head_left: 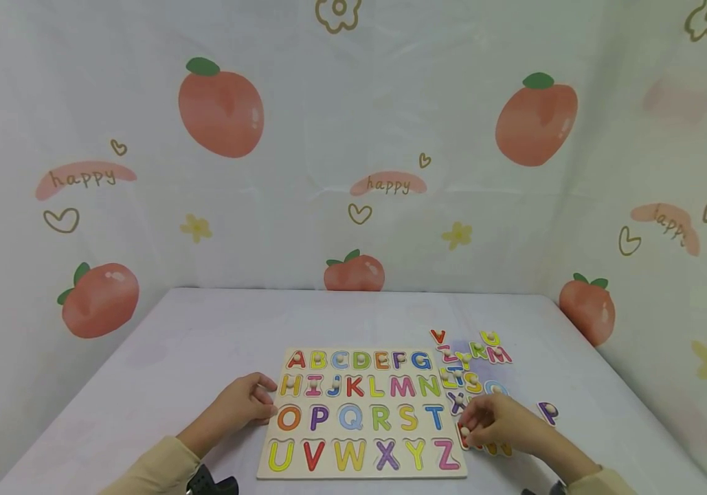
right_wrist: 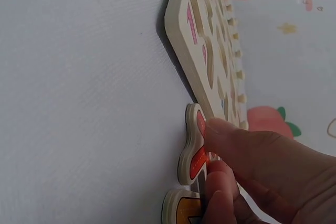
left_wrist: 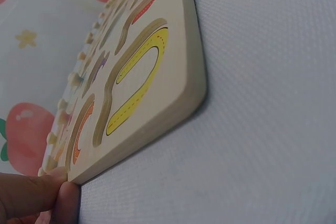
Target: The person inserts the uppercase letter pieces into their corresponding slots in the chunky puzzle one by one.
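A wooden alphabet puzzle board lies flat on the table, with knobbed letters in its top row and at the left of its second row. At its left edge rests my left hand, fingers loosely bent; the thumb and a finger touch the board's side in the left wrist view. Beside the lower right edge, my right hand pinches a red letter piece. Its fingers partly cover that piece, so which letter it is stays unclear. A yellow-orange letter piece lies close by.
Loose letter pieces lie right of the board, including a red V, a pink M and a yellow S. A purple P lies apart, farther right. A fruit-patterned cloth hangs behind the table.
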A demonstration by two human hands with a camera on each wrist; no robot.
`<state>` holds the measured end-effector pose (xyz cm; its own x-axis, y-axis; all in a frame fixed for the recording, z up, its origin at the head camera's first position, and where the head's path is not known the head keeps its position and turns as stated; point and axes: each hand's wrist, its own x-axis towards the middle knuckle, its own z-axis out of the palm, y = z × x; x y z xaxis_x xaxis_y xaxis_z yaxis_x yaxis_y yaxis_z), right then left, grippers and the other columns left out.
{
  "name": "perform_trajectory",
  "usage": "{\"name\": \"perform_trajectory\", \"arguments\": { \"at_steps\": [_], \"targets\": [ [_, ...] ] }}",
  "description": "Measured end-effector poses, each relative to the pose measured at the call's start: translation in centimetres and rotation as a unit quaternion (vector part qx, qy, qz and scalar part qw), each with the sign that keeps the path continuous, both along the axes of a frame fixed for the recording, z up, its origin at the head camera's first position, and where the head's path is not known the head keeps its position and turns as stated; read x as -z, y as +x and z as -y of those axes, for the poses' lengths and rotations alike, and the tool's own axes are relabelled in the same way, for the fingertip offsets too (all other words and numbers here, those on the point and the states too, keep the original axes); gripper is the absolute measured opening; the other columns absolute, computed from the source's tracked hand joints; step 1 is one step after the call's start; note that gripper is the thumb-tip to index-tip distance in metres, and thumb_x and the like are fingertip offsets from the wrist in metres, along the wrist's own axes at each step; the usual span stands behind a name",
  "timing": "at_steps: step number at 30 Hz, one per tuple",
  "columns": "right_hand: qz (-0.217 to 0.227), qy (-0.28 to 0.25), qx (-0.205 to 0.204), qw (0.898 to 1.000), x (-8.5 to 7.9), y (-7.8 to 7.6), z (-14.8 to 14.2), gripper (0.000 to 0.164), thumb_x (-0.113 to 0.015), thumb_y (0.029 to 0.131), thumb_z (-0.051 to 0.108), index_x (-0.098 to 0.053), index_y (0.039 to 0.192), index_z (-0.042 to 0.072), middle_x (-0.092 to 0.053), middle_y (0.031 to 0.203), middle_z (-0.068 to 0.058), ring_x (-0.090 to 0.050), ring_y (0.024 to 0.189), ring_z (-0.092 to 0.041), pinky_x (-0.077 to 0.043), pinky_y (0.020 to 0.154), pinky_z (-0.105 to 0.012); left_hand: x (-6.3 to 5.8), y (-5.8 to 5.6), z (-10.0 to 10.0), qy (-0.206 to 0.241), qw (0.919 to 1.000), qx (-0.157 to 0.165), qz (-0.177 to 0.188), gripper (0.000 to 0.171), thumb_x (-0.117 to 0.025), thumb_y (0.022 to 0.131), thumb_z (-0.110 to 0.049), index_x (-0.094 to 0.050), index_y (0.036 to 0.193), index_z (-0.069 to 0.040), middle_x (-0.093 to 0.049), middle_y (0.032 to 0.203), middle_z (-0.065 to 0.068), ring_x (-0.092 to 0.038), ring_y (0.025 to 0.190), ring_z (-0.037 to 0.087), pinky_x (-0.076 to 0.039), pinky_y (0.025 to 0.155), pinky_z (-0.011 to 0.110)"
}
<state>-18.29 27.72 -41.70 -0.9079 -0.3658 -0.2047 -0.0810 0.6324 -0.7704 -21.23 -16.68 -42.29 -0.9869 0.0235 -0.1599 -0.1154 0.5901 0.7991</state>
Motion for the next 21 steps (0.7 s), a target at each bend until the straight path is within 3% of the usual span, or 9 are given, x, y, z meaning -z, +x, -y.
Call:
{"name": "perform_trajectory", "arguments": {
  "at_steps": [21],
  "targets": [
    [-0.001, 0.03, 0.011, 1.0, -0.5, 0.09, 0.29, 0.017, -0.08, 0.077, 0.016, -0.068, 0.085, 0.007, -0.062, 0.073, 0.0, -0.054, 0.07, -0.015, -0.044, 0.059, -0.022, 0.02, -0.08, 0.09, 0.003, 1.0, 0.002, 0.002, 0.038, -0.077, 0.075, 0.003, -0.058, 0.108, 0.004, -0.058, 0.078, 0.007, -0.058, 0.063, 0.015, -0.053, 0.059, 0.028]
  ]
}}
